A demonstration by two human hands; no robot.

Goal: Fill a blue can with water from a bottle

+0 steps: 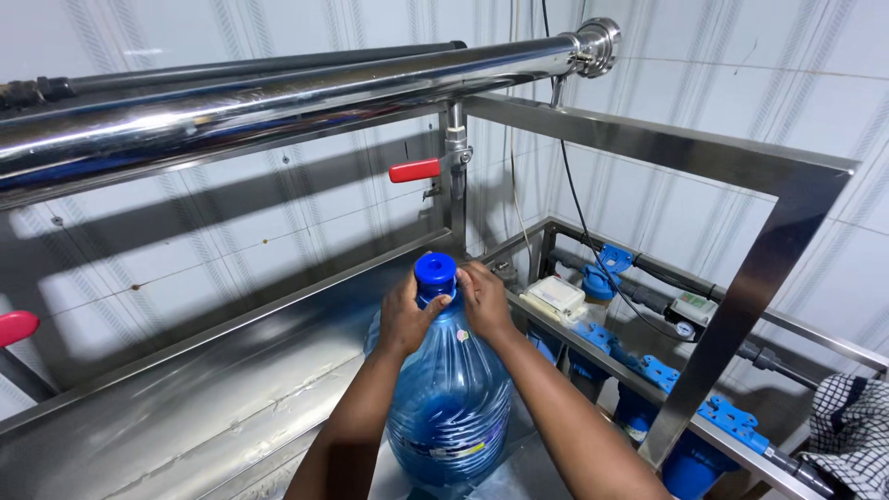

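Big blue water bottle [451, 407] stands upright at lower centre of the frame, on a steel counter [185, 407] that runs from lower left toward the middle. Bottle looks full or nearly so, blue cap [435, 270] sits on the neck, just under the tap line, w/ its top face open to view.

Left hand [407, 315] is wrapped round the neck and shoulder of the bottle from the left, fingers curled shut on it, thumb reaching up to the cap's lower edge. Reads as a steadying grip: a tall heavy bottle on smooth steel wants holding at the neck. Right hand [482, 298] comes in from the right, fingers closed against the cap's side and the neck just below, so both hands meet at the cap, one each side. Can't tell if the cap is fully seated or loose.

Above, a thick shiny pipe [278, 102] crosses the upper left to upper centre. A thin vertical pipe drops from it w/ a red valve handle [414, 170] lying sideways, right above the bottle, so the bottle sits where the outlet comes down. Another red handle [17, 326] shows at the left edge.

Right of the bottle, a steel frame [769, 268] holds blue filter housings [690, 468] and fittings at lower right, plus a small white box [554, 298] close to the right hand. Checked cloth [850, 431] hangs at the far lower right. White tiled wall [722, 56] behind
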